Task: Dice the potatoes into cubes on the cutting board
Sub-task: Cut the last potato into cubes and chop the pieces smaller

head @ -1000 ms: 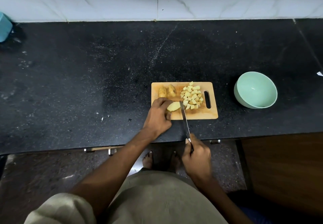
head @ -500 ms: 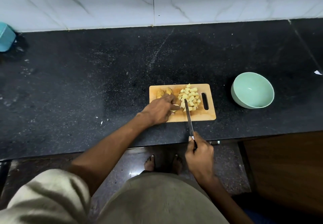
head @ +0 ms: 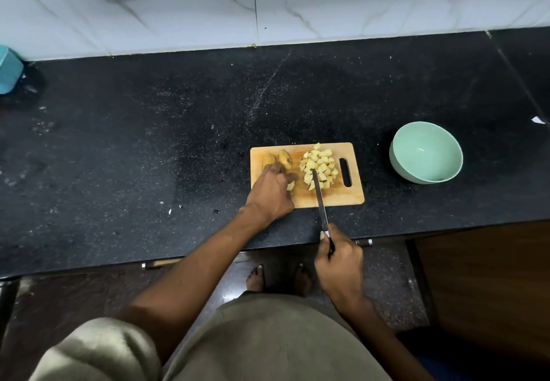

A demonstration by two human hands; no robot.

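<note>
Seen from above, a person stands at a dark counter [head: 148, 142] with a small wooden board [head: 333, 196] near its front edge. The right hand [head: 339, 264] is closed around the handle of a knife [head: 320, 199], held back off the counter edge so the long blade reaches forward onto the board, its tip touching a pile of pale cubes [head: 318, 166]. The pile sits on the right half of the board, beside the handle slot, probably heaped there to leave cutting room on the left.

The left hand [head: 270, 193] lies palm down on the board's left side, fingers curled. A small cut piece [head: 290, 185] shows at its fingertips; whether the hand pinches it or merely rests beside it is hard to tell. Just beyond the hand, two uncut potatoes [head: 278, 159] with skins on wait at the far left corner, so the dicing looks partly done.

A green bowl [head: 425, 154] stands to the right of the board, apart from it. It appears empty, likely meant for the cubes.
</note>
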